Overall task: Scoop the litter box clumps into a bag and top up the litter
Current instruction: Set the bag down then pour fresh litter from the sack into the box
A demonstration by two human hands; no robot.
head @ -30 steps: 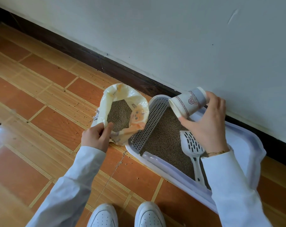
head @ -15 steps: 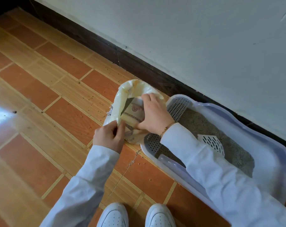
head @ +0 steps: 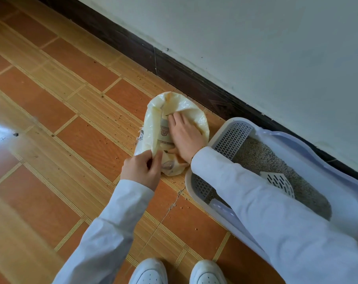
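- Left hand (head: 140, 170) pinches the rim of the litter bag (head: 186, 111).
- Right hand (head: 185, 133) reaches inside, fingers around a cup (head: 164, 132).
- Scoop (head: 279, 182) lies in the litter box (head: 309, 148).

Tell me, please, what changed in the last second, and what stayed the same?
The right hand carried the paper cup from above the litter box into the litter bag, where it now lies over the cup. The left hand still pinches the bag's rim; the scoop stays in the litter.

No legible text anywhere
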